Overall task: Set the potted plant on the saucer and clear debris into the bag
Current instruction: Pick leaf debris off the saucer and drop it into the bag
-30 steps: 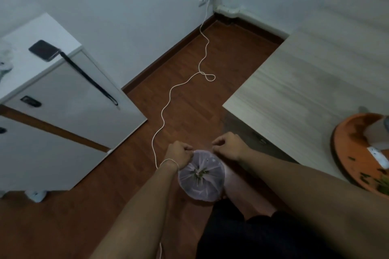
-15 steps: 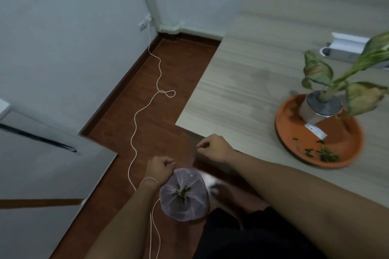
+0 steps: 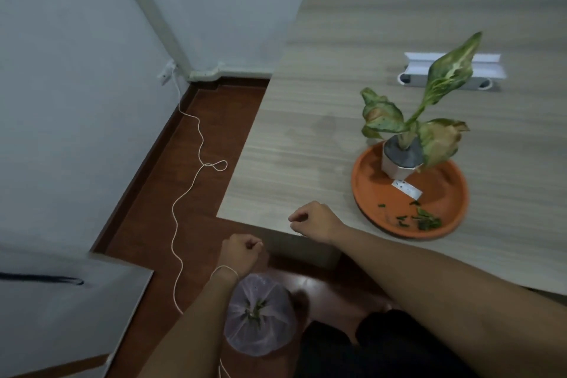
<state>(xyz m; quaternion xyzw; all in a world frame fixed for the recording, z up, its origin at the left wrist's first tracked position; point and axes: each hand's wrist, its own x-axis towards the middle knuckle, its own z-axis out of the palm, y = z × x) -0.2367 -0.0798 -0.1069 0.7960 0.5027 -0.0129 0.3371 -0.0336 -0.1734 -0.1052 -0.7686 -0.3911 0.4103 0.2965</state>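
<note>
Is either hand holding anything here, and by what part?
Left hand appears to pinch the bag by its top edge, though the grip is unclear. Right hand is closed with nothing visible in it.

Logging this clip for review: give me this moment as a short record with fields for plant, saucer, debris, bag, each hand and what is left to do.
plant: potted plant stands upright on the saucer, off centre toward its far side
saucer: orange saucer on the wooden table, near its front edge
debris: green leaf scraps and a white tag lie in the saucer
bag: translucent bag below the table edge, leaf bits inside
left hand: fingers curled, above the bag
right hand: fingers curled, over the table edge
left to do: scraps not yet bagged
</note>
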